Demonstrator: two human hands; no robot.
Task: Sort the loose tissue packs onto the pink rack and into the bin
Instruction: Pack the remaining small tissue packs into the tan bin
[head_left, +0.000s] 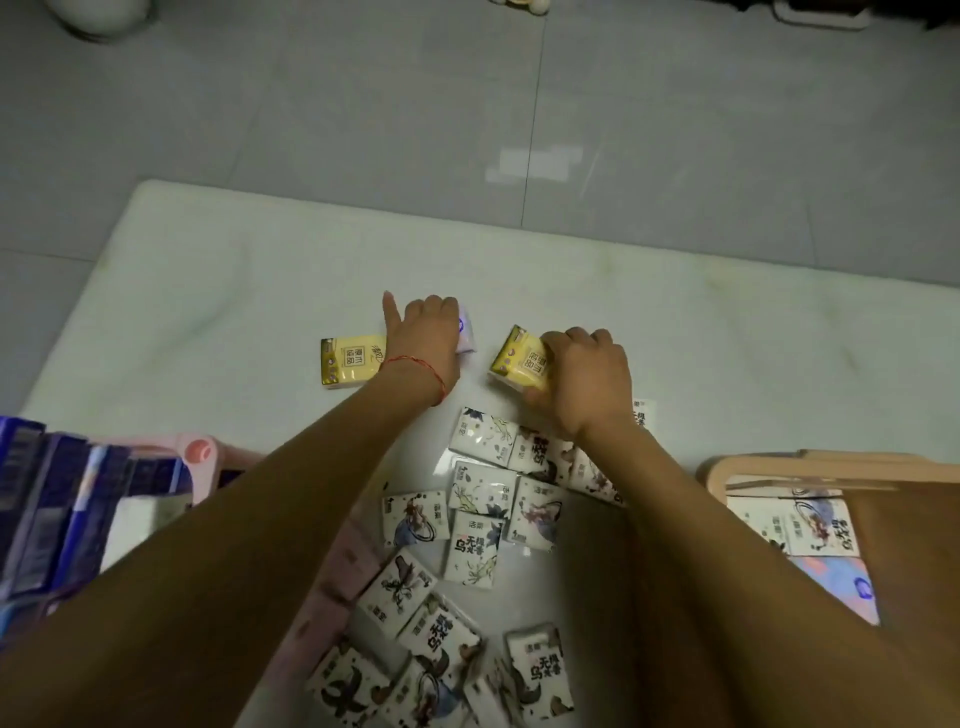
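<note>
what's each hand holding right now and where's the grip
Right hand grips a yellow pack by its right end. Left hand curls over a pale pack, only its right edge showing.

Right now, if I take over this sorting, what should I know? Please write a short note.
Left hand grips a pale pack.
Right hand grips a yellow pack.
A second yellow pack lies loose on the mat.
Done: blue packs stand in the pink rack, some packs lie in the bin.
Left: the held packs, the loose yellow one, the white printed packs between the arms.
</note>
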